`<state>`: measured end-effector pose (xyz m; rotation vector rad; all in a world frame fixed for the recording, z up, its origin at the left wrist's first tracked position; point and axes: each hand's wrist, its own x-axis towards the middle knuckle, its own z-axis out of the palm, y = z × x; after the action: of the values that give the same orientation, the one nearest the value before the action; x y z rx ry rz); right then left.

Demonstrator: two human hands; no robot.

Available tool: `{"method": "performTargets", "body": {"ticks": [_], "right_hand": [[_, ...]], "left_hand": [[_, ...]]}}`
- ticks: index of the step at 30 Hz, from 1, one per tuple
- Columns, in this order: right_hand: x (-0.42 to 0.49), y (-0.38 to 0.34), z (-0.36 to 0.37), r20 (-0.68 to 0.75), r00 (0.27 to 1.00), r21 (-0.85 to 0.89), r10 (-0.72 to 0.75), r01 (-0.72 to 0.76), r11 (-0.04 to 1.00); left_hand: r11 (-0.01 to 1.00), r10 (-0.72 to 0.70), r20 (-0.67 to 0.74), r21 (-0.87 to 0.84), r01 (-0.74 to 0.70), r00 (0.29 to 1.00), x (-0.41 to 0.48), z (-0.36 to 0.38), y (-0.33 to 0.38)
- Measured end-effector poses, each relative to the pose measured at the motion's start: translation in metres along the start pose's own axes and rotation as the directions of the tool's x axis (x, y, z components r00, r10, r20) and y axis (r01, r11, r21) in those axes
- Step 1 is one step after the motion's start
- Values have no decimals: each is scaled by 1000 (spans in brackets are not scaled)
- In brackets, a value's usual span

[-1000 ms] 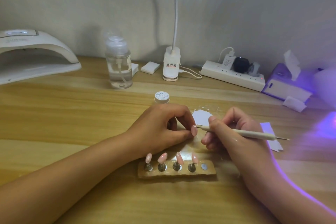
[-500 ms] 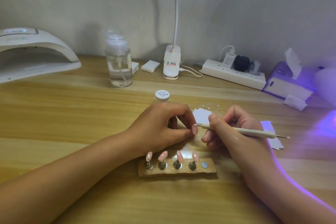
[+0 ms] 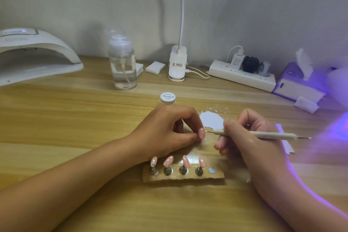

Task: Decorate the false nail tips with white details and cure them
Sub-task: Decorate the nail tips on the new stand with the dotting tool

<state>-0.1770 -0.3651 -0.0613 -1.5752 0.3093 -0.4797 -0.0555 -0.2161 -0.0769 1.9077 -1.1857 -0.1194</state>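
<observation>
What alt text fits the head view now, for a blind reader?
The left hand pinches a pink nail tip while the right hand aims a dotting pen at it. Four more nail tips stand on a wooden holder nearer the camera, its fifth mount bare.

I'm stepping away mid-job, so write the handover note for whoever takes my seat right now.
Left hand: pinches one pink nail tip.
Right hand: grips the dotting pen, its point at that tip.
On the wooden holder stand four other tips; its fifth spot is bare.
White paint lies behind the hands; curing lamp back left.
Done: cannot tell which tips carry white.
Left: finish this tip, reseat it, cure all.
</observation>
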Motion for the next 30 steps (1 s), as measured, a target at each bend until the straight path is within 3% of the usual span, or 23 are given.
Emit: {"method": "performTargets", "body": {"ticks": [30], "right_hand": [[0,1,4,-25,999,-14,-28,28,1000]], "left_hand": [[1000,14,6,25,-14,1000,0,-1,1]]}}
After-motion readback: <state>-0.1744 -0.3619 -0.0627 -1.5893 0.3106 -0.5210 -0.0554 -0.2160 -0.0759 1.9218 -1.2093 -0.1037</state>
